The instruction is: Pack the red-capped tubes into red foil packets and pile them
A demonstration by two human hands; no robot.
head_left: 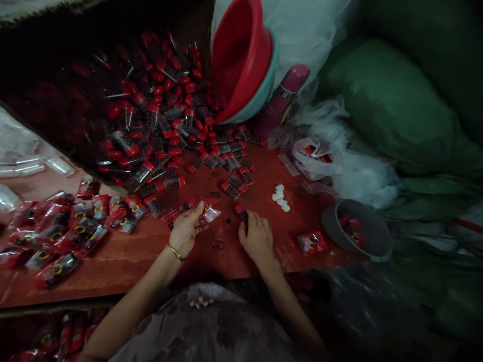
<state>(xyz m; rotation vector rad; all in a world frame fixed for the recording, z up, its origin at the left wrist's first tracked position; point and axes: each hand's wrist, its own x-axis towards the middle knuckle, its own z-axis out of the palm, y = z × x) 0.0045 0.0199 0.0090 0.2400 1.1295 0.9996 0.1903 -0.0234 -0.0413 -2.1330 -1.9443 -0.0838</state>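
Note:
Between the thumb and fingers of my left hand (185,232), a printed red and clear plastic packet (212,212) is pinched near the middle of the table. My right hand (258,236) is curled round a small dark container with a red cap (240,208), partly covered by the fingers. Just beyond my hands lie similar red-capped containers (233,187), clear-sided with dark contents. A large heap of red-capped containers (158,110) spills from a tipped carton. Filled red packets (71,229) are piled to the left.
Small white discs (281,197) lie right of my right hand, with one red packet (312,243) and a grey bucket (356,230) farther right. At the back stand a red basin (241,60), a pink bottle (281,98) and a white plastic bag (313,158). The red tabletop (124,261) ends before my lap.

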